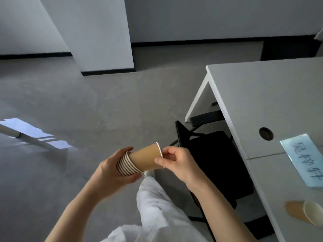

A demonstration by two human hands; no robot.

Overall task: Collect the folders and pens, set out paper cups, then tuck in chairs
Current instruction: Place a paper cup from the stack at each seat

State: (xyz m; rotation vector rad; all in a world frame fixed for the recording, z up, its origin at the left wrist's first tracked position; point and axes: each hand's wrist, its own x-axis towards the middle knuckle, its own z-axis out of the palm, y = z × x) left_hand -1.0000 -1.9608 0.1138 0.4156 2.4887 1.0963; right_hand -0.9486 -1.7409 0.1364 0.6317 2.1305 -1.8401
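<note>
Brown paper is what you are dealing with: a nested stack of cups (129, 163) held on its side in front of you, over the floor and just left of the worktop (262, 95). Your left hand (111, 170) is wrapped around the rimmed end of the stack, fingers curled over the white rolled rims. Your right hand (176, 161) is pinched narrowly on the rim of the outermost cup (146, 155), thumb on one side and fingertips on the other.

These cups should weigh almost nothing, and thin walls like these dent if squeezed mid-body. The rolled rim is the stiff part, so the hold you have there is probably the best one. Nested paper tends to cling, and a straight pull may drag a second cup along; a slight twist while your left hand braces the stack should free just one. Keep that left grip loose enough not to flatten the stack.

One cup (304, 215) already lies on its side on the near right of the worktop, near a pale blue name card (304, 158). Being so light, a cup tips easily, so set each one down upright and flat on its base. A black chair (215, 165) sits partly under the worktop.
</note>
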